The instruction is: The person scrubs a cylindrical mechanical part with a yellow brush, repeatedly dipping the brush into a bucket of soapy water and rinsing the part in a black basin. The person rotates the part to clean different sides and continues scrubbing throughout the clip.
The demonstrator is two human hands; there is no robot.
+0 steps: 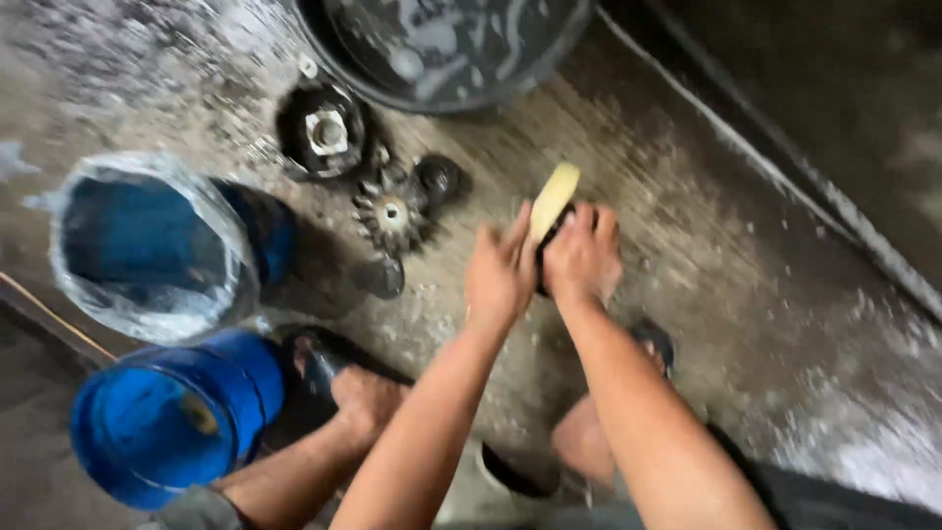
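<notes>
My left hand and my right hand meet over the wet floor. Between them a yellow sponge sticks up, with my left fingers laid against its side. My right hand is closed as a fist around a small dark part, mostly hidden by both hands. The sponge rests against this part.
A black basin of soapy water stands at the top. On the floor lie a round black hub, a toothed metal wheel and a small black disc. At left are a plastic-lined blue bucket and a tipped blue bucket. My sandalled feet are below.
</notes>
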